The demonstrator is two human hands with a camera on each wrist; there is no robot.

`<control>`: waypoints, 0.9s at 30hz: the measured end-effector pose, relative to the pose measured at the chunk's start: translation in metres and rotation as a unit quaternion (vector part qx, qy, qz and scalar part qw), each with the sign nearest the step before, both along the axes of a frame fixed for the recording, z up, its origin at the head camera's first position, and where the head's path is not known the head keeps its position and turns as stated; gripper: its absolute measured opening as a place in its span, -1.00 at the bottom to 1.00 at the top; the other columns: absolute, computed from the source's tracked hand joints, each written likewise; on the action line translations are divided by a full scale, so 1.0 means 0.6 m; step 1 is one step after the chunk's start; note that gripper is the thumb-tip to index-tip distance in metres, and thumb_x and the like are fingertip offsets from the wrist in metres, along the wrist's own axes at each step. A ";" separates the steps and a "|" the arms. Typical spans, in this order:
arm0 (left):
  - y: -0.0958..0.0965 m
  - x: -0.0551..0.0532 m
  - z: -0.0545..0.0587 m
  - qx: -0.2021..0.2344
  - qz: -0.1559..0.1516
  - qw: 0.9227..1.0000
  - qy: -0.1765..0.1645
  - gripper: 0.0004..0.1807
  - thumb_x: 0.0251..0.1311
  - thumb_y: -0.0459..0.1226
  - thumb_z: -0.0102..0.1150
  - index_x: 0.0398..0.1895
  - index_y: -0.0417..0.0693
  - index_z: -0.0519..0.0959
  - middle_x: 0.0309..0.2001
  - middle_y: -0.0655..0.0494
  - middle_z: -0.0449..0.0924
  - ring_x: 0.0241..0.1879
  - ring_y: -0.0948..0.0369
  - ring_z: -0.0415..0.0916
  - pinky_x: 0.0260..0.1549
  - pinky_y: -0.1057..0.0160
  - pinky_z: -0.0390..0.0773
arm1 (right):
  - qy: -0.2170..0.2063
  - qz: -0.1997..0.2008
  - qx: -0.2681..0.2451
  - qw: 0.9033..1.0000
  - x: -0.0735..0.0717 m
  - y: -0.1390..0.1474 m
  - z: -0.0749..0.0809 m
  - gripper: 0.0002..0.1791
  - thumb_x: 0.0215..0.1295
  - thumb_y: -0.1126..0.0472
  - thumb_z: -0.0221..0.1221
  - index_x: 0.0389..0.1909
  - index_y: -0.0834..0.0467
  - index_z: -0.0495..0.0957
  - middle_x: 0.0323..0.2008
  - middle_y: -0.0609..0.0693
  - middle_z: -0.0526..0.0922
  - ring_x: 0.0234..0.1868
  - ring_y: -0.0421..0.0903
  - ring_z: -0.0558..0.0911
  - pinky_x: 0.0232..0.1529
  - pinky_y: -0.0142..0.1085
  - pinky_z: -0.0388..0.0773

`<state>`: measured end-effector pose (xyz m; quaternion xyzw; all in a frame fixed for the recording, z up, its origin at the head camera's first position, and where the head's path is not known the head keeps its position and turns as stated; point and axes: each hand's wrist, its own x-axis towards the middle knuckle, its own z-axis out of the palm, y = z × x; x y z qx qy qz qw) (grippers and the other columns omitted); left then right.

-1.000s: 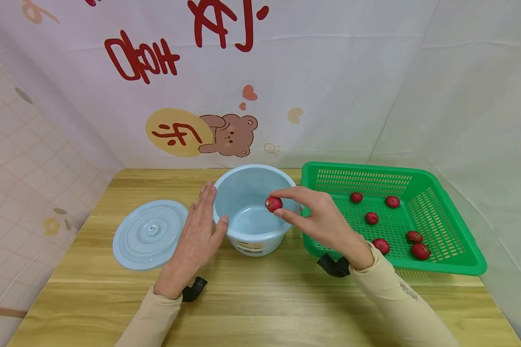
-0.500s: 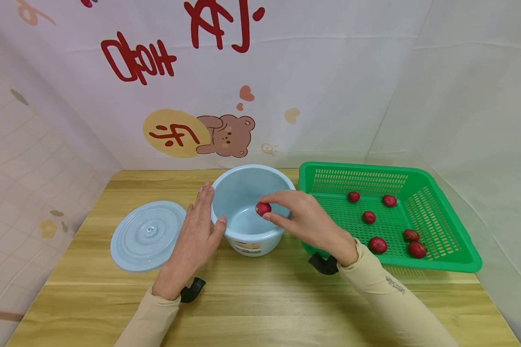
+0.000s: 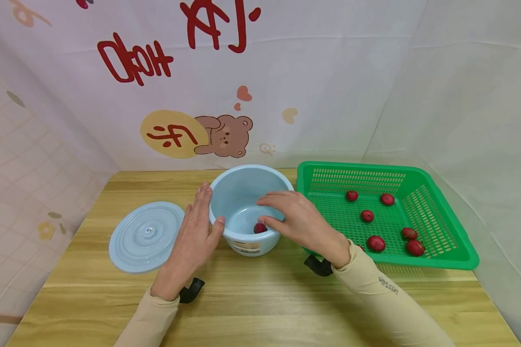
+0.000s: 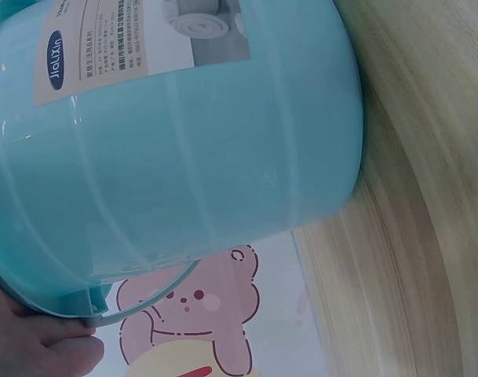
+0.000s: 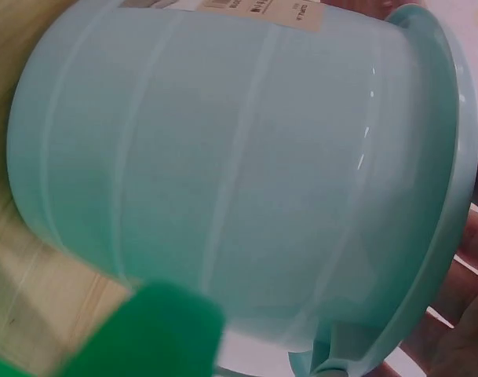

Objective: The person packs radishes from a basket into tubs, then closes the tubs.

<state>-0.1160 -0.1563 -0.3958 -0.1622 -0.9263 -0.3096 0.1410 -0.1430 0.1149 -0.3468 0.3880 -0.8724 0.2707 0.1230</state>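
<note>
A small red radish is inside the light blue bucket, below the right hand's fingers and apart from most of them; the thumb partly overlaps it in the head view. My right hand hangs over the bucket's right rim, thumb and fingers spread with nothing between them. On the bucket's left rim rests my left hand, its fingers straight. In the left wrist view, fingertips of the left hand touch the rim. The right wrist view shows fingers of the right hand behind the rim.
Right of the bucket stands a green perforated basket with several red radishes scattered in it. A light blue lid lies on the wooden table at left. Behind is a printed white cloth.
My right hand has moved left over the bucket, and its fingers have let go of the radish, which is now lower in the bucket. The left hand stays at the rim.
</note>
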 end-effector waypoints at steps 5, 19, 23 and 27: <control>0.000 -0.002 -0.002 -0.001 0.001 1.000 -0.003 -0.20 0.50 -0.07 -0.08 0.63 -0.32 0.01 0.66 -0.13 -0.09 0.65 -0.01 -0.20 0.45 -0.39 0.00 | 0.006 -0.010 0.001 1.000 0.011 0.008 -0.001 -0.58 0.41 0.00 0.32 0.16 0.13 0.69 0.17 -0.01 0.70 0.32 -0.02 0.56 0.36 0.00 0.42; 0.000 -0.001 -0.002 0.003 0.004 1.000 -0.006 -0.21 0.50 -0.10 -0.07 0.64 -0.28 -0.01 0.67 -0.07 -0.13 0.65 0.00 -0.22 0.47 -0.37 -0.02 | -0.026 0.009 -0.173 0.985 0.058 0.099 0.019 -0.52 0.22 0.41 0.41 0.17 0.09 0.69 0.12 -0.06 0.73 0.21 -0.10 0.65 0.22 -0.33 0.55; 0.000 0.000 0.000 0.006 0.004 1.000 -0.006 -0.22 0.50 -0.09 -0.07 0.64 -0.28 0.01 0.68 -0.06 -0.13 0.65 0.00 -0.22 0.47 -0.36 -0.03 | -0.020 0.003 -0.180 0.984 0.065 0.128 0.021 -0.49 0.16 0.46 0.42 0.15 0.10 0.70 0.09 -0.06 0.74 0.20 -0.12 0.65 0.22 -0.36 0.53; 0.001 0.001 0.000 0.008 0.003 1.000 -0.005 -0.22 0.51 -0.06 -0.09 0.64 -0.27 0.01 0.68 -0.04 -0.13 0.65 0.01 -0.21 0.47 -0.37 -0.03 | -0.014 -0.017 -0.175 0.984 0.071 0.155 0.019 -0.47 0.12 0.49 0.42 0.14 0.09 0.71 0.07 -0.07 0.75 0.17 -0.16 0.66 0.22 -0.39 0.52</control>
